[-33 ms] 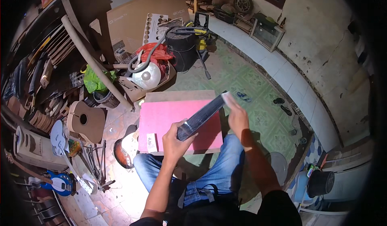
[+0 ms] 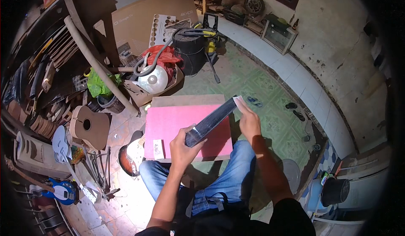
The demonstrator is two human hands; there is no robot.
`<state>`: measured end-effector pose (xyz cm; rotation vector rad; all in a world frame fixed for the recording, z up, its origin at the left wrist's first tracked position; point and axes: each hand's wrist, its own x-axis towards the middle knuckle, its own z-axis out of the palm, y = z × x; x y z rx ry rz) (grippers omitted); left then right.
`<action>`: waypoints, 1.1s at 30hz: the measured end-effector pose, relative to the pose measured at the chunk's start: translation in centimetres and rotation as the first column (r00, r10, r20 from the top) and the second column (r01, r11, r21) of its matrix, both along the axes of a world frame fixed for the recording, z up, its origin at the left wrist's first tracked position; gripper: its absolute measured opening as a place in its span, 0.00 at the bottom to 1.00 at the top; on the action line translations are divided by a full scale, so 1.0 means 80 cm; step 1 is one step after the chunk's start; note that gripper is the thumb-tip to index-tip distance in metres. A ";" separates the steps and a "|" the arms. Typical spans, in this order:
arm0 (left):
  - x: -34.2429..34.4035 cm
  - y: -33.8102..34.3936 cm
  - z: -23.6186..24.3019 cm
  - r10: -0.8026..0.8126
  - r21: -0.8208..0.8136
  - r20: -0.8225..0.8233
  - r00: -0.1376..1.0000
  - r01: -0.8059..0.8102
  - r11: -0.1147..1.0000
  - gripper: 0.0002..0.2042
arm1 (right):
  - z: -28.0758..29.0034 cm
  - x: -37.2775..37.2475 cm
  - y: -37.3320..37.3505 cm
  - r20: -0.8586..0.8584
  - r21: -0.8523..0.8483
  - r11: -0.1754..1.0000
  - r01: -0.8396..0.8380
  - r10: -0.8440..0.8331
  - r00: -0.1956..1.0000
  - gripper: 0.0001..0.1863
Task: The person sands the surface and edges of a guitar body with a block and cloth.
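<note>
A long, dark, flat-sided bar point(image 2: 212, 122) is held slanting above a pink-topped board point(image 2: 168, 120), its far end up to the right. My left hand point(image 2: 184, 148) is closed around the near end, thumb and fingers on opposite sides. At the far end, my right hand point(image 2: 250, 124) pinches a thin, pale pinkish piece point(image 2: 239, 103) against the bar's end face. What that piece is made of I cannot make out. A small white block with dark marks point(image 2: 158, 149) lies on the pink surface, left of my left hand.
A sunburst electric guitar body point(image 2: 130, 158) lies left of my knee, with an acoustic guitar body point(image 2: 90, 127) and a blue bass point(image 2: 63, 192) farther left. Beyond the board stand a cluttered carton point(image 2: 141, 93) and a black bucket point(image 2: 188, 54). Sandals point(image 2: 295, 111) lie at right.
My right hand, blurred by motion before, now shows more sharply and has shifted very slightly at the bar's far end. My left hand and the bar look unmoved.
</note>
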<state>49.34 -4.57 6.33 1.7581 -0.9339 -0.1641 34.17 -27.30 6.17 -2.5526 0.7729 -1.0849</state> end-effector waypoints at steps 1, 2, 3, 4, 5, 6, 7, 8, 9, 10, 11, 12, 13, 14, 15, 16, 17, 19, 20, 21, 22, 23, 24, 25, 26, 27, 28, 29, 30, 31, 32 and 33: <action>0.002 0.001 -0.002 0.010 0.019 0.011 1.000 -0.010 1.000 0.27 | 0.000 0.004 0.021 -0.047 0.040 0.999 -0.031 0.033 0.998 0.29; 0.004 0.001 -0.003 0.018 0.037 0.021 1.000 -0.019 0.999 0.27 | -0.002 0.009 0.051 -0.112 0.040 0.996 -0.074 0.078 0.991 0.29; 0.005 0.006 -0.005 0.028 0.040 0.025 0.999 -0.029 0.999 0.27 | 0.006 0.016 0.090 -0.053 0.012 0.974 -0.226 0.226 0.973 0.29; 0.007 0.010 -0.007 0.033 0.023 0.005 0.999 -0.033 0.999 0.27 | 0.016 0.015 0.110 -0.034 0.005 0.948 -0.317 0.317 0.948 0.30; 0.009 0.008 -0.010 0.029 0.004 -0.017 0.999 -0.029 1.000 0.27 | 0.025 0.011 0.128 -0.022 0.002 0.917 -0.399 0.399 0.917 0.30; 0.010 0.006 -0.008 0.027 0.003 -0.014 1.000 -0.027 1.000 0.27 | 0.030 0.008 0.133 -0.041 0.036 0.900 -0.435 0.436 0.899 0.30; 0.010 0.008 -0.004 0.020 0.009 -0.015 1.000 -0.020 1.000 0.27 | 0.016 0.009 0.105 -0.023 0.035 0.931 -0.364 0.365 0.931 0.30; 0.010 0.010 -0.001 0.013 0.015 -0.017 1.000 -0.013 1.000 0.27 | 0.002 0.011 0.077 -0.005 0.040 0.956 -0.291 0.292 0.957 0.30; 0.011 0.007 -0.001 0.014 0.029 -0.020 1.000 -0.014 0.999 0.27 | -0.014 0.009 0.047 0.008 0.050 0.976 -0.211 0.211 0.978 0.30; 0.009 0.003 0.000 0.008 0.023 -0.021 1.000 -0.007 1.000 0.27 | -0.012 0.009 0.021 0.042 0.014 0.993 -0.118 0.117 0.992 0.30; 0.008 0.000 0.002 0.007 0.027 -0.013 1.000 -0.007 1.000 0.27 | -0.017 0.000 0.019 0.040 0.007 0.994 -0.111 0.111 0.993 0.30; 0.011 -0.001 0.001 0.015 0.036 -0.001 1.000 -0.015 0.999 0.27 | -0.006 0.004 0.033 -0.010 0.071 0.993 -0.095 0.096 0.995 0.30; 0.014 0.001 0.000 0.021 0.035 0.003 1.000 -0.021 0.999 0.27 | 0.005 0.010 0.051 -0.059 0.135 0.988 -0.079 0.088 0.994 0.30; 0.017 0.003 -0.002 0.038 0.025 0.005 0.999 -0.038 0.999 0.26 | 0.010 0.016 0.081 -0.037 0.081 0.976 -0.201 0.204 0.978 0.31; 0.018 0.007 -0.005 0.056 0.019 0.002 0.998 -0.056 0.998 0.25 | 0.026 0.018 0.111 -0.004 0.142 0.939 -0.312 0.316 0.949 0.30; 0.017 0.006 -0.004 0.052 0.014 0.001 0.999 -0.052 0.999 0.25 | 0.042 0.016 0.128 0.034 0.191 0.891 -0.412 0.413 0.910 0.29; 0.016 0.006 -0.002 0.044 0.012 -0.036 0.998 -0.043 0.999 0.25 | 0.045 0.012 0.127 -0.016 0.216 0.886 -0.410 0.424 0.906 0.29; 0.016 0.007 0.000 0.030 0.013 -0.069 0.997 -0.029 0.999 0.25 | 0.023 0.009 0.077 -0.027 0.180 0.940 -0.289 0.299 0.954 0.29; 0.015 0.006 0.002 0.030 0.018 -0.047 0.998 -0.029 0.999 0.25 | 0.007 0.008 0.043 -0.035 0.143 0.976 -0.167 0.174 0.984 0.30; 0.013 0.001 0.003 0.027 0.017 -0.030 0.999 -0.027 1.000 0.25 | -0.006 0.002 0.003 -0.036 0.162 0.984 -0.078 0.085 0.996 0.29; 0.011 -0.002 0.003 0.021 0.009 -0.032 0.999 -0.020 1.000 0.25 | -0.012 -0.009 -0.025 -0.038 0.179 0.984 0.012 -0.005 0.999 0.29; 0.013 0.001 0.001 0.027 0.013 -0.014 1.000 -0.027 1.000 0.25 | -0.014 -0.009 -0.029 -0.086 0.078 0.997 0.016 -0.010 0.996 0.29; 0.015 0.000 -0.002 0.032 0.016 0.000 0.999 -0.032 0.999 0.25 | -0.005 -0.001 -0.010 -0.085 0.076 0.997 0.011 -0.005 0.996 0.29; 0.017 0.005 -0.003 0.046 0.023 0.000 0.999 -0.046 0.999 0.25 | 0.011 0.013 0.036 -0.110 0.095 0.995 -0.035 0.046 0.993 0.30; 0.018 0.009 -0.001 0.061 0.029 -0.002 0.998 -0.061 0.998 0.26 | 0.019 0.026 0.079 -0.134 0.114 0.990 -0.082 0.097 0.986 0.30; 0.012 0.004 0.001 0.044 0.021 -0.014 0.999 -0.043 0.999 0.26 | 0.021 0.022 0.110 -0.121 0.071 0.978 -0.196 0.204 0.972 0.31; 0.011 0.005 0.000 0.047 0.023 -0.013 0.999 -0.046 0.999 0.26 | 0.022 0.025 0.134 -0.101 0.031 0.945 -0.326 0.328 0.939 0.32; 0.012 0.004 -0.007 0.027 0.009 -0.013 1.000 -0.027 1.000 0.26 | 0.033 0.024 0.145 -0.123 0.027 0.915 -0.402 0.402 0.907 0.32; 0.016 0.009 -0.013 0.013 0.001 -0.009 1.000 -0.013 1.000 0.27 | 0.041 0.025 0.156 -0.138 0.027 0.877 -0.480 0.479 0.867 0.32; 0.016 0.007 -0.015 -0.004 -0.013 -0.026 1.000 0.004 1.000 0.27 | 0.042 0.021 0.142 -0.176 0.080 0.879 -0.470 0.476 0.861 0.31; 0.014 0.006 -0.014 -0.009 -0.014 -0.025 1.000 0.009 1.000 0.27 | 0.016 0.027 0.115 -0.032 -0.037 0.900 -0.435 0.434 0.900 0.31; 0.015 0.011 -0.009 0.015 0.000 -0.013 1.000 -0.015 1.000 0.26 | 0.008 0.032 0.091 -0.022 0.064 0.952 -0.300 0.302 0.953 0.30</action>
